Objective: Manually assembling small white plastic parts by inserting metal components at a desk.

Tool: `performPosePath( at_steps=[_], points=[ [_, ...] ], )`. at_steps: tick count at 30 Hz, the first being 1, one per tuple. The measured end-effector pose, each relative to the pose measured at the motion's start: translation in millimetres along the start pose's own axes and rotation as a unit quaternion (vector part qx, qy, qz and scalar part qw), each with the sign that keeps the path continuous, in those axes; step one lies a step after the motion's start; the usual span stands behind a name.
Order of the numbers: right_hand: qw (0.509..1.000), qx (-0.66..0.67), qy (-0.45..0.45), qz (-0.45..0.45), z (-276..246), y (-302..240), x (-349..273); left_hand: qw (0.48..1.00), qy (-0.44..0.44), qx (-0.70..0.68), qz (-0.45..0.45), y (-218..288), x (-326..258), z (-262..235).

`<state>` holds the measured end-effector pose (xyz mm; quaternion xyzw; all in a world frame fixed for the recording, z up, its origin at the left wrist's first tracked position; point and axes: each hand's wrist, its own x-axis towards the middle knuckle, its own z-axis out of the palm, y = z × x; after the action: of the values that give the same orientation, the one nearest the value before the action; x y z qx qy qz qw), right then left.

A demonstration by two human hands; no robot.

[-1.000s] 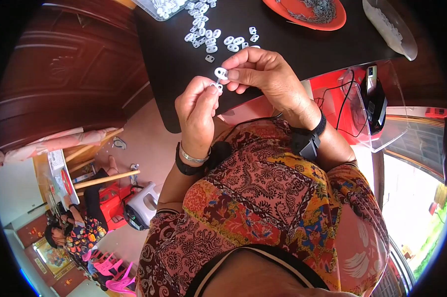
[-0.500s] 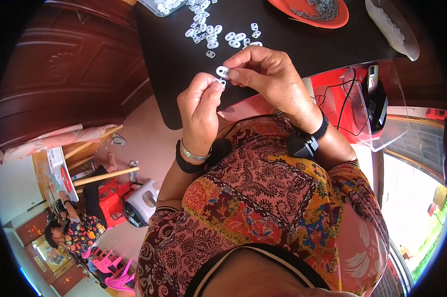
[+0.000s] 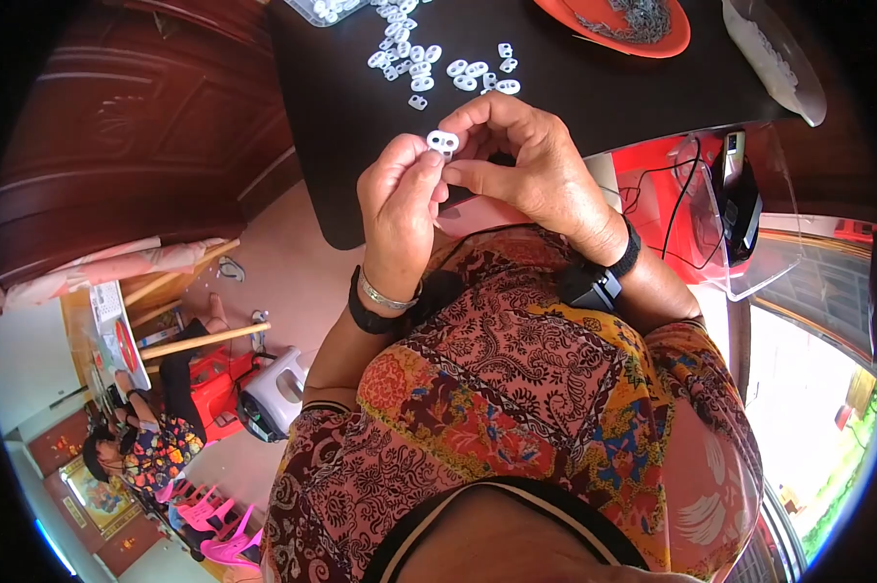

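Pinched upright between the thumb and fingers of my left hand is a small white cord lock with two holes. My right hand is right beside it. Its forefinger tip lies at the piece's upper edge and its thumb just below, with a gap between them; whether they touch the piece is hard to tell. The other right fingers are curled and partly hidden. Loose white two-hole cord locks lie scattered on the dark table beyond my hands.
An orange plate of small grey metal parts is at the far right. Beside it lies a clear scoop-shaped container with white bits. A clear tray of white pieces is far left. Another person sits at lower left.
The right thumb and forefinger, which pinched a white piece, have spread apart. That piece has turned level and now sits at the left fingertips.
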<state>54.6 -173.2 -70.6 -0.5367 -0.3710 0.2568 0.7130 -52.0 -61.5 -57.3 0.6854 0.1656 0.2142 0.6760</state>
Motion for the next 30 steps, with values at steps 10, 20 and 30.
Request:
performPosePath(
  at_steps=[10, 20, 30],
  points=[
    [0.996, -0.059, -0.056, 0.031, -6.5, -6.6, -0.9, 0.995, -0.055, -0.050, -0.062, -2.3, 6.3, -8.0],
    [0.952, -0.269, -0.008, -0.146, -1.5, -1.6, 0.4, 0.999, -0.029, -0.005, -0.042, 0.7, 2.7, -1.8],
    [0.944, -0.262, -0.022, -0.199, -2.8, -2.0, 0.2, 0.999, -0.036, -0.033, 0.001, -3.8, 2.3, -4.8]
  ],
)
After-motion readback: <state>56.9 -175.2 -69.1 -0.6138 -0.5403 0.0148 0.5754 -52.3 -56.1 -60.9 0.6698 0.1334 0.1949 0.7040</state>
